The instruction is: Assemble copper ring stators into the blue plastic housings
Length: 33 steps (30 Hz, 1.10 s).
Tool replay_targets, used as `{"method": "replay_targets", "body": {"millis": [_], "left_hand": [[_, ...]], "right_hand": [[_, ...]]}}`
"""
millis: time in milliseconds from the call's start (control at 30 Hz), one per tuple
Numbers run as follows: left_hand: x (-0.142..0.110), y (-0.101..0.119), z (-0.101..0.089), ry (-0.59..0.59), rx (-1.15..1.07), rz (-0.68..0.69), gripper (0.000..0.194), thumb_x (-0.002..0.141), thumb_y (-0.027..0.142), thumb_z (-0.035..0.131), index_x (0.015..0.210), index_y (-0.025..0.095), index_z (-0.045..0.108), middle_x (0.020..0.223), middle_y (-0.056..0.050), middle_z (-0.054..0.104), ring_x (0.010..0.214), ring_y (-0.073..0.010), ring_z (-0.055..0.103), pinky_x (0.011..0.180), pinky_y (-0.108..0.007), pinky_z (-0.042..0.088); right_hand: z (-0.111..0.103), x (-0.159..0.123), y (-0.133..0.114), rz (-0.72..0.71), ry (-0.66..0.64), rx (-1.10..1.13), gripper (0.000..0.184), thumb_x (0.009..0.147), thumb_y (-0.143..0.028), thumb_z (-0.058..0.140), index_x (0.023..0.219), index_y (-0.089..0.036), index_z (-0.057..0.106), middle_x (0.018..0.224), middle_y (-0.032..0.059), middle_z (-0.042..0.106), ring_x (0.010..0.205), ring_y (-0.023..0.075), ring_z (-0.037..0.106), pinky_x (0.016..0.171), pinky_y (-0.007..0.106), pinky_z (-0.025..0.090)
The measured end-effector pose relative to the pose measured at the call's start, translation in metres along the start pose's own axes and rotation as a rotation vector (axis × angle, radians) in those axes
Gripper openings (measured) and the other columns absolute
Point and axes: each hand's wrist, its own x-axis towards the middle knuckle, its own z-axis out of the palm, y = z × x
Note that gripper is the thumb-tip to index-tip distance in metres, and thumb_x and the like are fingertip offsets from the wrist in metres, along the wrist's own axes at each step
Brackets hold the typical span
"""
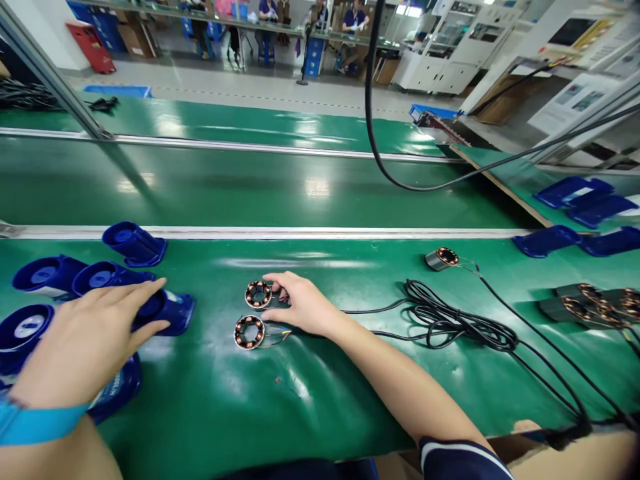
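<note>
My left hand (83, 337) reaches over a group of blue plastic housings (44, 273), its thumb and fingers spread apart around the near end of one blue housing (175, 312). Whether it touches that housing is hard to make out. In the middle of the bench, my right hand (303, 303) has its index finger and thumb at the right side of a ring-shaped motor stator (259, 294) with copper windings, the other fingers curled at its wires. A second stator (249, 332) lies just below, its thin leads pointing right.
A bundled black cable (460, 323) lies right of my right arm. Another stator (442, 258) sits beyond it, with several more stators (585, 303) at the right edge. Blue parts (547, 240) lie at the back right. A black cable (373, 127) hangs overhead.
</note>
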Motion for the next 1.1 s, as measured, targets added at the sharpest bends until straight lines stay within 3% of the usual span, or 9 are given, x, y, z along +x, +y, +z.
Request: {"method": "replay_targets", "body": {"millis": [133,233,367,500,633,767,867,1000,1100], "left_hand": [[0.027,0.031,0.007,0.018,-0.143,0.106,0.064,0.098,0.060,0.043,0.152,0.026,0.039,0.146,-0.010,0.055,0.129,-0.0300,0.057,0.108,-0.045,0.049],[0.034,0.040,0.014,0.022,-0.231,-0.056,0.064,0.095,0.051,0.052,0.153,0.030,0.037,0.150,-0.008,0.051,0.127,-0.0305,0.059,0.104,-0.046,0.053],[0.036,0.042,0.019,-0.006,-0.314,-0.156,0.058,0.092,0.039,0.056,0.148,0.030,0.045,0.137,-0.008,0.062,0.106,-0.0279,0.070,0.096,-0.046,0.057],[0.045,0.057,0.021,-0.006,-0.486,-0.071,0.063,0.092,0.033,0.052,0.153,0.028,0.038,0.139,-0.006,0.063,0.112,-0.0241,0.070,0.099,-0.041,0.058],[0.054,0.087,0.024,-0.051,-0.687,0.067,0.067,0.093,0.030,0.051,0.156,0.028,0.028,0.138,-0.002,0.065,0.117,-0.0186,0.067,0.106,-0.038,0.054],[0.055,0.110,0.028,-0.073,-0.752,0.109,0.072,0.093,0.026,0.051,0.158,0.031,0.022,0.134,0.001,0.067,0.115,-0.0155,0.068,0.102,-0.032,0.056],[0.054,0.114,0.031,-0.070,-0.762,0.113,0.072,0.093,0.024,0.051,0.158,0.032,0.021,0.133,0.002,0.067,0.111,-0.0150,0.068,0.099,-0.030,0.056],[0.054,0.114,0.036,-0.067,-0.792,0.117,0.070,0.093,0.024,0.051,0.157,0.034,0.024,0.136,0.004,0.066,0.111,-0.0137,0.068,0.102,-0.030,0.054],[0.054,0.114,0.037,-0.069,-0.808,0.104,0.070,0.094,0.025,0.052,0.156,0.037,0.023,0.136,0.005,0.065,0.109,-0.0131,0.068,0.101,-0.030,0.054]], "right_hand": [[0.014,0.008,-0.012,-0.036,0.008,-0.085,0.078,0.080,-0.038,0.083,0.147,-0.021,0.047,0.129,0.0122,0.057,0.111,0.0261,0.061,0.097,0.043,0.052],[0.015,0.011,-0.011,-0.110,-0.011,-0.079,0.078,0.082,-0.031,0.082,0.149,-0.021,0.044,0.136,0.0119,0.057,0.120,0.0272,0.059,0.103,0.044,0.050],[0.015,0.012,-0.005,-0.145,-0.013,-0.085,0.059,0.080,-0.026,0.082,0.135,-0.021,0.058,0.129,0.0097,0.064,0.117,0.0261,0.063,0.103,0.041,0.050],[-0.004,0.004,-0.015,-0.183,0.154,-0.068,0.055,0.080,-0.028,0.083,0.130,-0.022,0.061,0.124,0.0080,0.068,0.109,0.0235,0.066,0.097,0.036,0.053],[-0.034,-0.006,-0.037,-0.273,0.304,-0.031,0.057,0.083,-0.034,0.082,0.134,-0.024,0.059,0.123,0.0063,0.068,0.099,0.0187,0.068,0.083,0.030,0.056],[-0.044,-0.006,-0.050,-0.312,0.162,-0.161,0.060,0.084,-0.031,0.081,0.138,-0.023,0.057,0.132,0.0060,0.065,0.116,0.0217,0.064,0.099,0.035,0.053],[-0.046,-0.007,-0.054,-0.251,0.061,-0.351,0.069,0.086,-0.033,0.080,0.146,-0.019,0.048,0.133,0.0095,0.065,0.117,0.0270,0.063,0.099,0.043,0.053],[-0.052,-0.014,-0.059,-0.273,0.053,-0.485,0.095,0.082,-0.044,0.082,0.156,-0.016,0.031,0.147,0.0153,0.053,0.127,0.0324,0.054,0.106,0.050,0.049],[-0.051,-0.015,-0.060,-0.210,0.061,-0.511,0.087,0.086,-0.051,0.076,0.153,-0.012,0.037,0.144,0.0171,0.056,0.128,0.0338,0.056,0.106,0.051,0.049]]}}
